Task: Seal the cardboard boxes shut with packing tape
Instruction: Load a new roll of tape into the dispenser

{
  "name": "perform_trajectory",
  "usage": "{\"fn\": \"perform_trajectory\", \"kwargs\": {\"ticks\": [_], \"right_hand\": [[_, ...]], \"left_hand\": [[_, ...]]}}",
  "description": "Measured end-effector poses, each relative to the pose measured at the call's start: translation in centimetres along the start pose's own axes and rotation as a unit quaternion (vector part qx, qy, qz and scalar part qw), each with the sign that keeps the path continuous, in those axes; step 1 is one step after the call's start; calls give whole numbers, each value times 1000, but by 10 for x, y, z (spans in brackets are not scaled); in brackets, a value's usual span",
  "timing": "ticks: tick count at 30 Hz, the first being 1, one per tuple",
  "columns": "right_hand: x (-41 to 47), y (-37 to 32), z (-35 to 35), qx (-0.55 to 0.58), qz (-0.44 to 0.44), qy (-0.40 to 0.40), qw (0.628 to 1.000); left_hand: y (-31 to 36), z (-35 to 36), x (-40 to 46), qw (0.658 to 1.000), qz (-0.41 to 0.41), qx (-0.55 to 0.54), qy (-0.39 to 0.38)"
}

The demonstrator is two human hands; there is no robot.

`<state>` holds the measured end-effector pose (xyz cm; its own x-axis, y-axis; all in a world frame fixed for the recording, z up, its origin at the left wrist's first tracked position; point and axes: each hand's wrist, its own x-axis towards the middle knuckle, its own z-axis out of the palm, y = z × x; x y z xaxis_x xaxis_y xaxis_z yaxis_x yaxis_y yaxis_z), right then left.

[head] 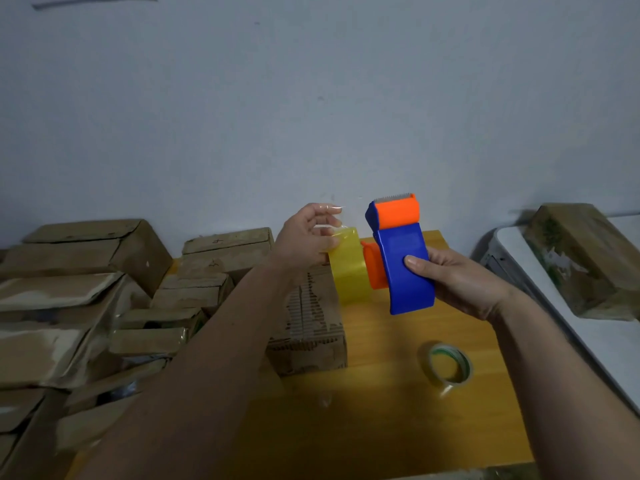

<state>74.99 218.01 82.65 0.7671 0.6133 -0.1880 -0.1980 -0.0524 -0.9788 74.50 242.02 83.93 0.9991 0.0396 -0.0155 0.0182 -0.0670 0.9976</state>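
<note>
My right grip is wrapped around the blue handle of the tape dispenser, thumb laid across its face, holding it upright above the table with the orange roller and toothed cutter at the top. My left grip pinches the loose end of the clear tape just beside the yellowish roll mounted on the dispenser's orange hub; the film looks crumpled between the fingertips.

I judge the dispenser to be light, rigid plastic, easy to steer by the handle, but I would keep fingers off the serrated edge. The tape is thin, limp and sticky, likely to fold on itself, so I would hold it by the very end and keep it taut.

Directly below the hands stands a worn cardboard box on the table, its surface scuffed and torn; it looks soft at the edges, so pressing tape down wants a flat, even push. I cannot tell whether its flaps are closed. A spare tape roll lies flat to its right. More boxes are heaped at the left, and another box sits on a white surface far right.
</note>
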Motion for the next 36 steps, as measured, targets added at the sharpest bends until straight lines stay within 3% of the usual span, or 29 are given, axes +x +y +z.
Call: {"fn": "perform_trajectory", "kwargs": {"ticks": [10,16,19,29,33,36], "right_hand": [[6,-14,-1,-125,-13,-21,992],[10,-15,2,-75,-16,-33,997],[11,-12,1,14,-22,-24,999],[21,9,20,200,-93,48,974],[24,7,37,181,-88,73,977],[23,1,40,171,-90,98,976]], "left_hand": [[8,-8,8,990,-53,-127,-3],[9,3,9,991,-65,-113,11],[7,6,8,984,-83,-154,13],[6,34,7,968,-38,-198,146],[8,44,8,960,0,-156,232],[7,38,8,968,17,-164,191]]}}
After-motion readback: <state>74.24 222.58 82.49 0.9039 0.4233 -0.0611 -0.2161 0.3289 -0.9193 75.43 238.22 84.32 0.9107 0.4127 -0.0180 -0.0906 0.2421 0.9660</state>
